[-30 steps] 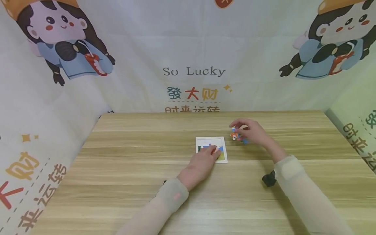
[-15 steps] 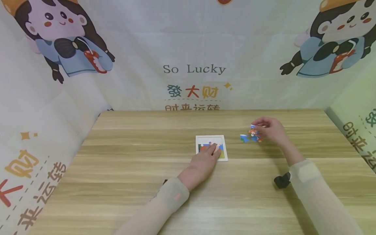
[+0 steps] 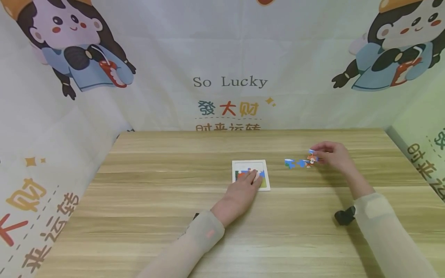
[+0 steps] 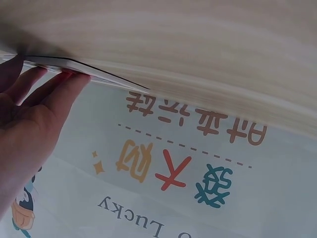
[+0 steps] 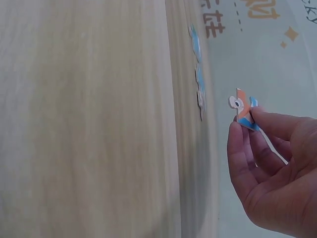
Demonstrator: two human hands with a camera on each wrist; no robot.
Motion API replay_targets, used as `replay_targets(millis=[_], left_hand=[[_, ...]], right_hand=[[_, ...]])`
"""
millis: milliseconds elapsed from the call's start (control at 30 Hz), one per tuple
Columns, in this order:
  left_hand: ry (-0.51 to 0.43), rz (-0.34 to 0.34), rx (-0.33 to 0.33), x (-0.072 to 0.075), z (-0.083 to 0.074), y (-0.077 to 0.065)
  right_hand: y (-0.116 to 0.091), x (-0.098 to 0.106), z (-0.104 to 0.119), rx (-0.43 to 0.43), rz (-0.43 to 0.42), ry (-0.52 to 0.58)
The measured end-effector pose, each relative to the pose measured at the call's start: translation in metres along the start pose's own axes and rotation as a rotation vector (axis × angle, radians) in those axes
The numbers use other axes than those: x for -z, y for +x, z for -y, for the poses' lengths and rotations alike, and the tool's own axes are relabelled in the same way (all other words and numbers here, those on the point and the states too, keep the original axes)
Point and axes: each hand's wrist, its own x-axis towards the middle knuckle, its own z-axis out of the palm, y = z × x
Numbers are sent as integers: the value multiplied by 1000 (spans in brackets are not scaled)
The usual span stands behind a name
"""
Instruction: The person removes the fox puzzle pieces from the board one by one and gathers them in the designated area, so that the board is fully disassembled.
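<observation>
My left hand [image 3: 240,193] lies over a small white-framed jigsaw puzzle [image 3: 233,166], fingers extended and fingertips on its picture. The hand hides the frame's lower left part; the upper part of the tray shows white. In the left wrist view the fingers [image 4: 72,91] meet the face of the thin puzzle board [image 4: 114,79]. My right hand [image 3: 335,156] pinches a puzzle piece [image 5: 242,106] between thumb and fingers, raised off the table. That piece is orange, white and blue, with an eye printed on it. Left of this hand lie loose puzzle pieces [image 3: 289,163], blue, green and orange.
The wooden table [image 3: 167,162] reaches back to a printed cloth backdrop [image 3: 295,69], with cloth at both sides too. A black device [image 3: 345,216] sits at the right wrist.
My right hand has moved right, away from the framed puzzle, with the pinched piece. Loose pieces formerly behind the hand now show on the table. My left hand has stayed in place.
</observation>
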Motion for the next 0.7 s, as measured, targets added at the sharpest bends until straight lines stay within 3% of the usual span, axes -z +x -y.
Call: replay_targets(millis=[533,700], left_hand=[[-17,-28,-10,-4,0,-2],[-14,-24,-2,-1,2,-2]], right_hand=[[-8,17,-24,-139,57,-34],[-6,18,-22,-152,34,-116]])
